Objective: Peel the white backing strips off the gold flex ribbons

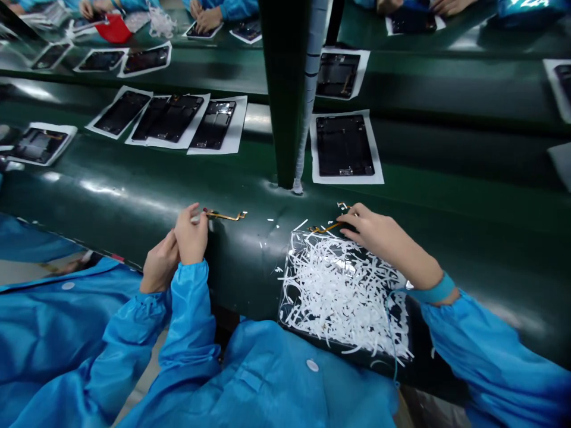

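My left hand (191, 235) is closed in a pinch on one end of a thin gold flex cable (226, 215), which sticks out to the right over the green belt (134, 196). My right hand (379, 235) is at the far edge of a clear tray (285, 297) heaped with white paper strips (343, 291). Its fingertips pinch a second gold flex cable (328, 226). Both of my arms are in blue sleeves.
Another hand (159, 266) in a blue sleeve rests just left of my left hand; it seems to belong to a person beside me. Dark tablet frames on white sheets (343, 145) lie along the belt. A green post (285, 95) stands mid-belt. Other workers' hands (207, 18) show at the far side.
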A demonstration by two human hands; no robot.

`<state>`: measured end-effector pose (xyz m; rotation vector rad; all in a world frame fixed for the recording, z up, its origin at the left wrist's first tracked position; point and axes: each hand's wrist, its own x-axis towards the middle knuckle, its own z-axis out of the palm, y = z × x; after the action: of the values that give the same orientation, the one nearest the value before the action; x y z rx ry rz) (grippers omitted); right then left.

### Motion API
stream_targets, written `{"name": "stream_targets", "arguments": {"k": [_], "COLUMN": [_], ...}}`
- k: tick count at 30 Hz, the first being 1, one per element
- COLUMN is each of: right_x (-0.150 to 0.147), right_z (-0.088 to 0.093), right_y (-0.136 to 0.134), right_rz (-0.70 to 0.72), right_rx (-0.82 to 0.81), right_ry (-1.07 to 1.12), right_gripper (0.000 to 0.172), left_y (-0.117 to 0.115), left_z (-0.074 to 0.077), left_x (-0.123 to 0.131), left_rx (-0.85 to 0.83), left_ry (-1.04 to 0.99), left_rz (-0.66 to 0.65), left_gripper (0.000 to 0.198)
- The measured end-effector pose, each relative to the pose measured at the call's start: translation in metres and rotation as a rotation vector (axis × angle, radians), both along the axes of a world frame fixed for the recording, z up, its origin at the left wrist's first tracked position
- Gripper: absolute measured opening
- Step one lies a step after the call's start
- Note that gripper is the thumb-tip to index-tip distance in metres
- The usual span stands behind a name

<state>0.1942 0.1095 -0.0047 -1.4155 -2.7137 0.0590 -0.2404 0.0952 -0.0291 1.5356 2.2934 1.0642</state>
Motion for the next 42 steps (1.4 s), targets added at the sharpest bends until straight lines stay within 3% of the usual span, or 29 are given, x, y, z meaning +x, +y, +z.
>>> {"name": "stream_targets", "arguments": {"k": [3, 6, 11, 13, 17, 19, 22, 27, 31, 36, 42], "right_x": [-0.014, -0.02, -0.013, -0.012, -0.021, -0.028, -0.032, -0.028, -0.027, -0.024, -0.022], "right_z": [-0.007, -0.009, 0.013, 0.03, 0.055, 0.056, 0.05, 0.048, 0.053, 0.051, 0.043], "right_y": [0.006, 0.01, 0.006, -0.005, -0.039, -0.058, -0.081, -0.099, -0.1, -0.102, -0.108], "right_rz": [0.12, 0.144, 0.044, -0.038, -0.14, -0.155, -0.181, -0.318, -0.285, -0.338, -0.371], "right_rx": [0.044, 0.063, 0.108, 0.031, -0.283, -0.398, -0.447, -0.273, -0.199, -0.243, -0.249], "right_ry": [-0.071, -0.082, 0.012, 0.207, 0.588, 0.673, 0.735, 0.85, 0.864, 0.904, 0.966], "right_gripper": [0.028, 0.031, 0.029, 0.025, 0.019, 0.017, 0.016, 0.017, 0.01, 0.01, 0.011], "left_y": [-0.006, -0.013, -0.038, -0.048, -0.057, -0.057, -0.056, -0.057, -0.061, -0.064, -0.067], "left_z": [0.001, 0.007, 0.021, 0.027, 0.038, 0.043, 0.048, 0.051, 0.054, 0.059, 0.062], "left_x": [0.011, 0.026, 0.071, 0.098, 0.158, 0.183, 0.207, 0.219, 0.224, 0.224, 0.226], "left_rx": [0.09, 0.157, 0.195, 0.107, -0.211, -0.241, -0.153, -0.12, -0.132, -0.096, 0.05], "left_ry": [0.099, 0.049, -0.107, -0.341, -0.77, -0.828, -0.751, -0.583, -0.49, -0.657, -0.527], "left_rz": [-0.024, -0.055, -0.178, -0.308, -0.707, -0.809, -0.802, -0.872, -0.98, -0.834, -0.801], "left_gripper": [0.041, 0.032, 0.019, 0.017, 0.026, 0.03, 0.019, 0.018, 0.018, 0.021, 0.015]}}
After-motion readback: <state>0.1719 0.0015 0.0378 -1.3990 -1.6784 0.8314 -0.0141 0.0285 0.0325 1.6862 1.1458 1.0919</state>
